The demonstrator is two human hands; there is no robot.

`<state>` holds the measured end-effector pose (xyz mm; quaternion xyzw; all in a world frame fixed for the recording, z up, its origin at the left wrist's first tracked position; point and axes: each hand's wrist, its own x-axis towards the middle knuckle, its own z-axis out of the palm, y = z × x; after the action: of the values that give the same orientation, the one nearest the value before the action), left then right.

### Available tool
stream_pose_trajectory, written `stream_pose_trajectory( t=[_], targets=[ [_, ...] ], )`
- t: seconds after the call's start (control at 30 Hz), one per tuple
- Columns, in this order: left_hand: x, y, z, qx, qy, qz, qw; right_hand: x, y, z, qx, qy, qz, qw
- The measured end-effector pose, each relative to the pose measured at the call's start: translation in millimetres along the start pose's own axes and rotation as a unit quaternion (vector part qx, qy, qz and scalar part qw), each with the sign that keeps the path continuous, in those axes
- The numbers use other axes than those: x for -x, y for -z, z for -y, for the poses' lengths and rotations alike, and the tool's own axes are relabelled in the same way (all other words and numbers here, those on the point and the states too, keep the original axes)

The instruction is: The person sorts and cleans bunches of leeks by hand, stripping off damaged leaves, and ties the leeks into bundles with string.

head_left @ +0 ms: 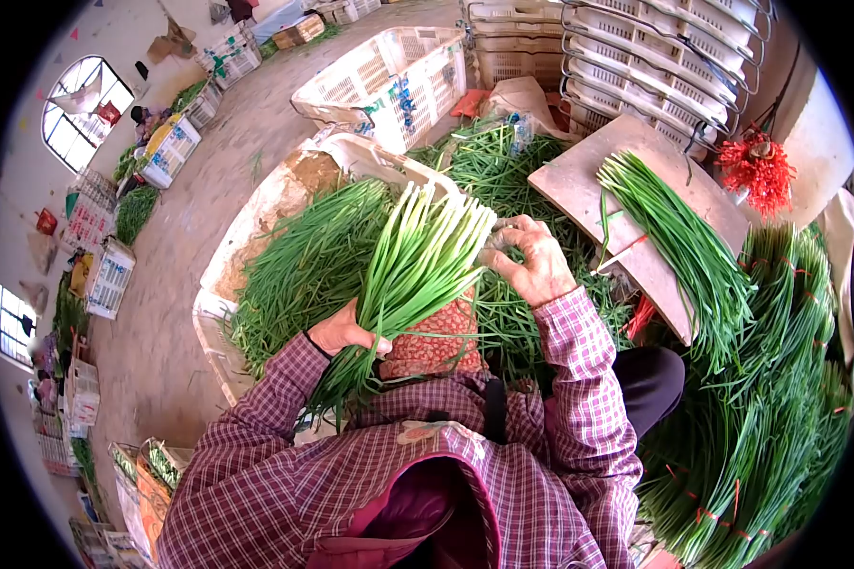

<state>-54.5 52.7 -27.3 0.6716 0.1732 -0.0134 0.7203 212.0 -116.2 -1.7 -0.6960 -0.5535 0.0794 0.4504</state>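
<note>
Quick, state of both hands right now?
Left hand: closed, holding a bunch of green stalks.
Right hand: curled at the bunch's pale ends; grip cannot be told.

A person's left hand [342, 332] curls closed with the thumb laid across, while the right hand [531, 260], farther forward, arches its bent fingers, forearms [571, 351] angled inward.

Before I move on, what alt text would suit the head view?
A person's left hand holds a bunch of long green stalks while the right hand is at its pale ends, near a crate of loose greens. To the right, a board bears another bunch beside a heap of tied bundles.
</note>
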Motion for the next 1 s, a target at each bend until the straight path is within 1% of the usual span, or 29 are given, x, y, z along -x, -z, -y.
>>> stream_pose_trajectory(
  t=[0.03,0.1,0.17,0.2,0.23,0.27,0.3,0.37,0.43,0.5,0.53,0.57,0.63,0.7,0.73,0.77,0.83,0.87,0.93,1.0],
  targets=[
    [0,-1,-2,0.008,0.004,0.0,1.0,2,-2,0,0.0,-0.001,0.001,1.0],
    [0,1,-3,0.017,0.008,-0.001,1.0,3,-6,2,0.092,0.021,-0.087,0.992],
    [0,8,0,0.008,0.057,-0.001,0.998,1,-5,3,0.21,0.047,-0.182,0.959],
    [0,12,4,0.005,0.073,-0.002,0.997,0,1,1,0.243,0.026,-0.191,0.951],
    [-2,17,11,-0.042,0.016,-0.001,0.999,-1,9,-2,0.276,0.006,-0.2,0.94],
    [-2,21,17,-0.09,-0.041,-0.002,0.995,-2,17,-13,0.284,-0.044,-0.198,0.937],
    [1,22,16,-0.089,-0.042,-0.006,0.995,-3,28,-26,0.292,-0.093,-0.193,0.932],
    [6,22,11,-0.071,-0.02,-0.01,0.997,0,51,-40,0.343,-0.18,-0.194,0.901],
    [9,17,2,-0.075,-0.01,-0.019,0.997,8,59,-27,0.392,-0.144,-0.211,0.884],
    [8,12,-2,-0.08,0.004,-0.024,0.996,7,56,-5,0.286,-0.052,-0.224,0.93],
    [7,11,-3,-0.105,0.021,-0.025,0.994,5,53,11,0.213,0.007,-0.203,0.956],
    [7,10,-4,-0.131,0.038,-0.026,0.99,4,49,25,0.098,0.043,-0.164,0.981],
    [7,6,-8,-0.124,0.037,-0.031,0.991,3,36,37,0.11,0.111,-0.12,0.98],
    [9,-1,-18,-0.169,0.022,-0.027,0.985,2,32,34,0.11,0.1,-0.073,0.986],
    [10,-5,-21,-0.184,-0.008,-0.042,0.982,2,34,29,0.133,0.101,-0.052,0.985],
    [11,-6,-23,-0.184,-0.008,-0.043,0.982,3,35,27,0.133,0.101,-0.052,0.985],
    [11,-8,-26,-0.203,-0.019,-0.049,0.978,4,36,25,0.131,0.106,-0.018,0.986],
    [10,-8,-27,-0.203,-0.019,-0.047,0.978,5,36,23,0.12,0.106,-0.021,0.987],
    [10,-7,-28,-0.21,0.01,-0.032,0.977,5,36,22,0.118,0.103,-0.025,0.987],
    [8,-5,-25,-0.214,0.01,-0.026,0.977,6,35,23,0.117,0.102,-0.029,0.987]
  ],
)
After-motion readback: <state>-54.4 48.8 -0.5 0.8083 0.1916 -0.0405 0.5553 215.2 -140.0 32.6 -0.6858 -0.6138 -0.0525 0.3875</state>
